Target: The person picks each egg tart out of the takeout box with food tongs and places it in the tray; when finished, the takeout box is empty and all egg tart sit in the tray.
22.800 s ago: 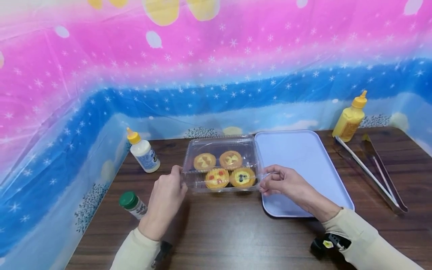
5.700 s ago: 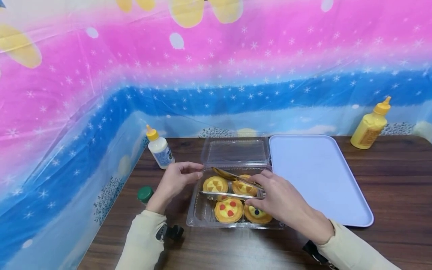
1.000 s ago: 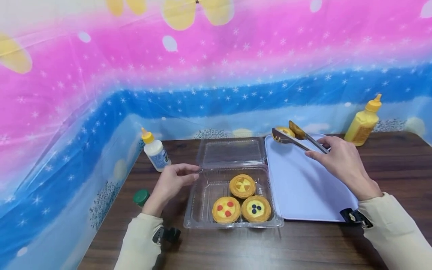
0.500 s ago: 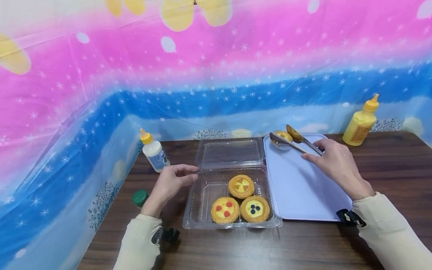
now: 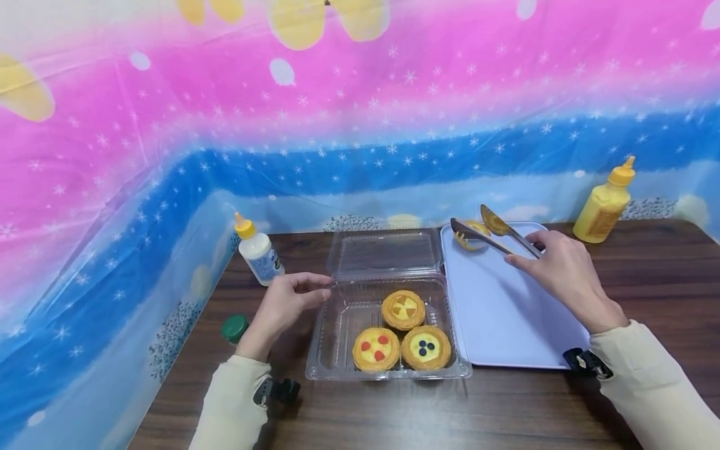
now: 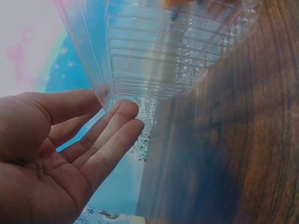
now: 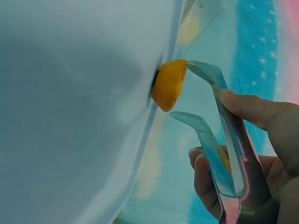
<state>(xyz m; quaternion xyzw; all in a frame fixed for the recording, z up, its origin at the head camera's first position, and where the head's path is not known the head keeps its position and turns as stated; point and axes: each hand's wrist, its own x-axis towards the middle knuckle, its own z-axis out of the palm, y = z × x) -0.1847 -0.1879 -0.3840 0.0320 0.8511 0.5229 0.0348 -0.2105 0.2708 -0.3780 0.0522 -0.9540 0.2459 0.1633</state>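
Tongs (image 7: 230, 126), steel: held in the right hand (image 5: 565, 269), thumb pinching one arm and fingers the other, a grip that presumably governs their spread. Arms stand apart about a single tart (image 7: 170, 86), located at the far left corner of the lavender tray (image 5: 512, 312); one tip meets or nearly meets its rim, the other stands just off.

Left hand (image 5: 287, 306): thumb and fingertips pinch the rear left corner of the clear container (image 5: 388, 375), probably to steady so light a box. Lid (image 5: 388, 253): folded back behind the base, leaving contents reachable from above.

Contents, three: wedge-topped tart (image 5: 403, 310), behind; red-spotted tart (image 5: 376, 349), front left; dark-dotted tart (image 5: 426, 347), front right.

Flanking: white bottle (image 5: 261, 256), left; yellow bottle (image 5: 603, 212), right; both upright, seemingly clear of the working area. Green cap (image 5: 235, 326): beside the left wrist, body mostly hidden.
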